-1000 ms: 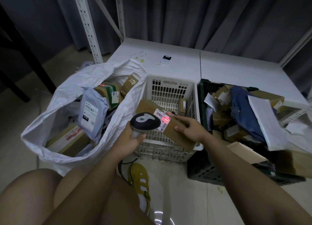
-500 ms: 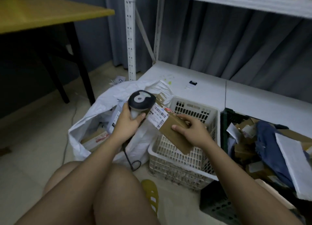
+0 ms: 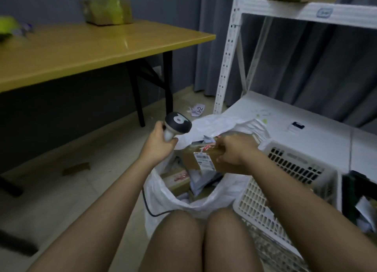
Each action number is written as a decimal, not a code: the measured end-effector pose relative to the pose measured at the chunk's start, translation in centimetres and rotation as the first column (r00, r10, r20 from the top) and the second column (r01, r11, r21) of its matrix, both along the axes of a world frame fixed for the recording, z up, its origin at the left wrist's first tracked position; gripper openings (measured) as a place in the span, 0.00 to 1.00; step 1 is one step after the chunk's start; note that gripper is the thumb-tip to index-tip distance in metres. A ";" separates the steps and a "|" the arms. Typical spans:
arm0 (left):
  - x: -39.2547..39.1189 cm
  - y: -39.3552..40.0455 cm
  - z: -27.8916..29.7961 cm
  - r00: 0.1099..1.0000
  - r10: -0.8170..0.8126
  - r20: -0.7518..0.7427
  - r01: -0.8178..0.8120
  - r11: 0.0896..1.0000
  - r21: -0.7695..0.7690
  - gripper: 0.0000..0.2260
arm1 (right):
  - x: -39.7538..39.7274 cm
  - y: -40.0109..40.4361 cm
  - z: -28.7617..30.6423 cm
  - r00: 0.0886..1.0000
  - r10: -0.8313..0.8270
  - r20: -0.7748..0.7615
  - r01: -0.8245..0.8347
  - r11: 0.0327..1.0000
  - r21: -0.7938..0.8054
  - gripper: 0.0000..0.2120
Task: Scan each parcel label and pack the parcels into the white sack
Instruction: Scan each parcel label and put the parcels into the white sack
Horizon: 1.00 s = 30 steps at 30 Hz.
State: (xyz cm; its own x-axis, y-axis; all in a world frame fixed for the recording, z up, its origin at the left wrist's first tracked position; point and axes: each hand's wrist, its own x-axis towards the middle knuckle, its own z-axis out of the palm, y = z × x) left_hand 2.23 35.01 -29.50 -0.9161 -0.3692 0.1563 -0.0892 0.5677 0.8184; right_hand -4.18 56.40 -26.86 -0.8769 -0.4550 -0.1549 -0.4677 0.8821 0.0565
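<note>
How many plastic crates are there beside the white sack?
2: a white crate directly right of the sack, and a dark crate beyond it, cut off at the frame edge.

Scanner [image 3: 177, 123] in my left hand [image 3: 161, 142]: black head with white mark, pale grey handle. Parcel [image 3: 201, 159] in my right hand [image 3: 232, 149]: brown cardboard, white barcode label [image 3: 204, 160], red-white tape. Sack [image 3: 212, 202] white. Basket [image 3: 285, 182] white lattice. Table [image 3: 81, 49] yellow, black legs.

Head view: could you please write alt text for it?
The right hand holds a labelled cardboard parcel over the open white sack; the left hand grips a scanner beside it. A white basket stands right.
</note>
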 end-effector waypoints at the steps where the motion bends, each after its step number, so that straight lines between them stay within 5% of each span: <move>1: -0.4 -0.6 -0.7 1.000 -0.002 0.011 0.002 1.000 -0.007 0.17 | -0.5 -0.6 -0.3 1.000 -0.001 -0.016 0.001 1.000 -0.008 0.21; 7: -4.3 -3.2 -4.6 0.998 0.055 0.036 -0.055 0.998 -0.021 0.19 | -3.5 -1.7 -2.0 0.990 -0.023 -0.136 -0.003 0.983 -0.182 0.27; 18: -12.3 -5.1 -9.9 0.963 0.131 0.235 -0.146 0.988 0.047 0.29 | -7.9 -2.6 -5.7 0.983 -0.168 -0.072 0.151 0.968 -0.198 0.27; 24: -13.0 -3.5 -12.3 0.955 0.146 0.259 -0.160 0.986 0.034 0.17 | -7.9 -3.0 -7.7 0.982 -0.174 -0.073 0.170 0.984 -0.055 0.32; 27: -12.7 -3.4 -12.4 0.960 0.192 0.202 -0.223 0.964 0.145 0.15 | -7.4 -1.3 -8.4 0.988 -0.140 0.068 0.140 0.990 0.004 0.34; 30: -12.3 -3.5 -10.5 0.964 0.253 0.078 -0.264 0.896 0.358 0.17 | -6.1 0.5 -7.4 0.988 -0.133 0.077 0.140 0.985 -0.100 0.32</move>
